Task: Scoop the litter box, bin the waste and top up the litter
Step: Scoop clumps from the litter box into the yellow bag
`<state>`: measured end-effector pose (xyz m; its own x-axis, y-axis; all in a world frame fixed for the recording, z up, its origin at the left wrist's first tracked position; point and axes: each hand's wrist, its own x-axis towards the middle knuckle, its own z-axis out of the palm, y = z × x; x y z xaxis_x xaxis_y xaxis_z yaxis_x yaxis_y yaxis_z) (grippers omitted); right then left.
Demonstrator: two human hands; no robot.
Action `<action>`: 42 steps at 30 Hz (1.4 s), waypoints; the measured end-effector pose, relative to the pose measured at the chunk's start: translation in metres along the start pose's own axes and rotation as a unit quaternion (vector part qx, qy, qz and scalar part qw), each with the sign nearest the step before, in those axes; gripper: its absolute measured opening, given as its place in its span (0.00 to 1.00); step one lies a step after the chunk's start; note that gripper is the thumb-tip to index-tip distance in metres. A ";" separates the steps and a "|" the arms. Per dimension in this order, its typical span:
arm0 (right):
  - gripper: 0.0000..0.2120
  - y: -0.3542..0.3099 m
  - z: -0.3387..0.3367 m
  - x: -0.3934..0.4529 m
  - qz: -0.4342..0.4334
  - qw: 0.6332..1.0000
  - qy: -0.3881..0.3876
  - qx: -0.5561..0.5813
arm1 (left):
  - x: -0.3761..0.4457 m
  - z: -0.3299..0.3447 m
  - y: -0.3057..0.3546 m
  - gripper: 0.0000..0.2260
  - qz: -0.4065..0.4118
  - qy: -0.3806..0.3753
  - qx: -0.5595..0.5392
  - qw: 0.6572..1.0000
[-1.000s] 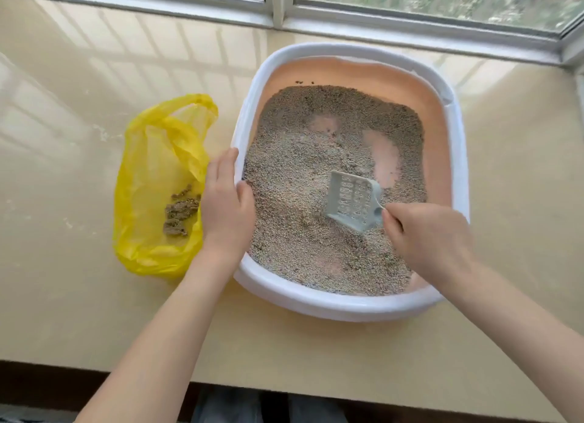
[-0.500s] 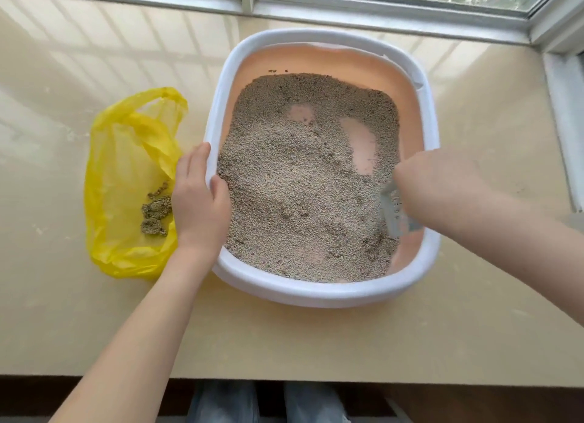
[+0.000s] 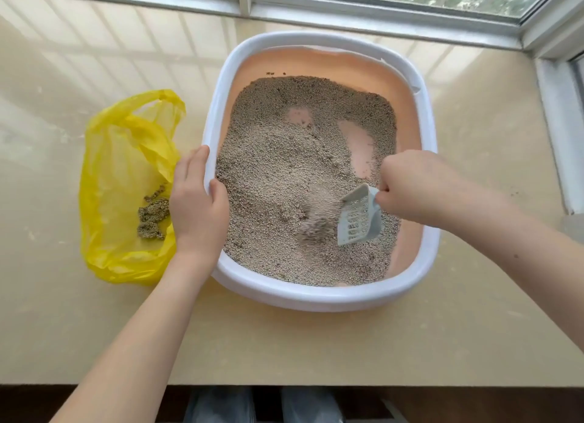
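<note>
A white-rimmed litter box (image 3: 319,296) with a peach inside holds grey-brown litter (image 3: 278,169), with two bare patches of floor at the back. My right hand (image 3: 414,185) grips the handle of a pale grey slotted scoop (image 3: 357,217), which is tilted low over the litter at the right; grains spill from its left side. My left hand (image 3: 196,201) holds the box's left rim, thumb inside and fingers outside. A yellow plastic bag (image 3: 126,176) lies left of the box with dark clumps of waste (image 3: 153,215) inside.
The box and bag sit on a beige stone sill (image 3: 347,350). A window frame (image 3: 316,11) runs along the back and turns down the right side. The sill's front edge lies near the bottom of view, with my legs below.
My right hand swept the scoop from the middle of the litter to the right wall, then back left, and litter now pours off it. My left hand stayed on the rim.
</note>
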<state>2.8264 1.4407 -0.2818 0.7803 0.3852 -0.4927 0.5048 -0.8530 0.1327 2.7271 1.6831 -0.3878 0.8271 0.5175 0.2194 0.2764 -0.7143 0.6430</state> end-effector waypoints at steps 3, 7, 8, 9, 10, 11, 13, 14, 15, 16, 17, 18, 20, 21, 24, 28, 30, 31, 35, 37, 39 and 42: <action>0.18 0.007 -0.004 -0.004 0.033 0.998 0.026 -0.049 | 0.000 0.000 0.001 0.20 0.002 0.005 -0.005 1.000; 0.04 -0.001 -0.007 0.005 0.058 0.989 0.005 -0.134 | 0.000 0.000 -0.001 0.20 -0.002 0.004 -0.011 1.000; 0.10 -0.004 -0.006 0.011 0.061 0.987 -0.009 -0.150 | 0.000 0.000 0.000 0.20 -0.002 0.004 -0.012 1.000; 0.14 -0.010 -0.007 0.015 0.052 0.986 -0.015 -0.160 | 0.000 0.000 0.000 0.20 -0.001 0.004 -0.012 1.000; 0.16 -0.016 -0.008 0.020 0.033 0.985 -0.013 -0.170 | 0.000 0.001 0.000 0.20 0.001 0.004 -0.012 1.000; 0.15 -0.024 -0.010 0.024 0.005 0.983 -0.015 -0.183 | 0.000 0.001 0.000 0.20 0.001 0.004 -0.013 1.000; 0.11 -0.042 -0.011 0.028 -0.066 0.976 -0.005 -0.207 | 0.001 0.001 -0.001 0.20 0.001 0.005 -0.015 1.000; 0.09 -0.049 -0.011 0.029 -0.091 0.973 0.007 -0.213 | 0.001 0.001 -0.001 0.20 0.000 0.006 -0.015 1.000; 0.11 -0.052 -0.013 0.029 -0.106 0.972 0.029 -0.207 | 0.000 0.001 -0.001 0.20 -0.002 0.006 -0.016 1.000; 0.14 -0.050 -0.015 0.029 -0.110 0.975 0.050 -0.187 | 0.000 0.000 -0.001 0.20 -0.005 0.006 -0.017 1.000; 0.17 -0.044 -0.018 0.029 -0.108 0.978 0.067 -0.166 | 0.000 0.000 -0.001 0.20 -0.007 0.006 -0.019 1.000; 0.19 -0.035 -0.022 0.028 -0.102 0.982 0.074 -0.139 | 0.000 0.000 0.000 0.20 -0.008 0.006 -0.020 1.000; 0.21 -0.019 -0.025 0.026 -0.086 0.988 0.074 -0.104 | 0.000 0.001 0.000 0.20 -0.008 0.008 -0.021 1.000; 0.22 -0.014 -0.024 0.024 -0.077 0.989 0.070 -0.102 | 0.000 0.001 -0.001 0.20 -0.008 0.009 -0.021 1.000; 0.24 -0.004 -0.007 0.022 -0.070 0.994 0.052 -0.069 | 0.000 0.000 -0.001 0.20 -0.013 0.010 -0.024 1.000; 0.22 0.012 0.013 0.028 -0.078 0.996 0.033 -0.025 | 0.000 0.000 0.001 0.20 -0.015 0.014 -0.028 0.999; 0.22 0.016 0.021 0.032 -0.089 0.995 0.024 0.026 | 0.000 0.000 0.001 0.20 -0.016 0.016 -0.029 0.999; 0.22 0.015 0.026 0.033 -0.098 0.994 0.015 0.054 | 0.001 0.000 0.001 0.20 -0.016 0.016 -0.029 0.999; 0.22 0.013 0.046 0.031 -0.098 0.984 0.016 0.146 | 0.000 0.000 0.001 0.20 -0.019 0.017 -0.029 0.999; 0.21 0.013 0.056 0.026 -0.083 0.981 0.026 0.173 | 0.001 0.000 0.001 0.20 -0.018 0.016 -0.030 0.999; 0.19 0.007 0.068 0.018 -0.076 0.973 0.023 0.218 | 0.001 0.001 -0.001 0.20 -0.019 0.016 -0.031 0.999; 0.15 -0.016 0.080 0.011 -0.074 0.951 0.003 0.300 | 0.001 0.001 -0.001 0.20 -0.022 0.018 -0.034 0.999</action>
<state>2.7973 1.4309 -0.3582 0.7206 0.5167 -0.4623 0.3085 -0.8361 -0.4537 2.7281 1.6834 -0.3893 0.7965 0.5653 0.2146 0.2780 -0.6575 0.7003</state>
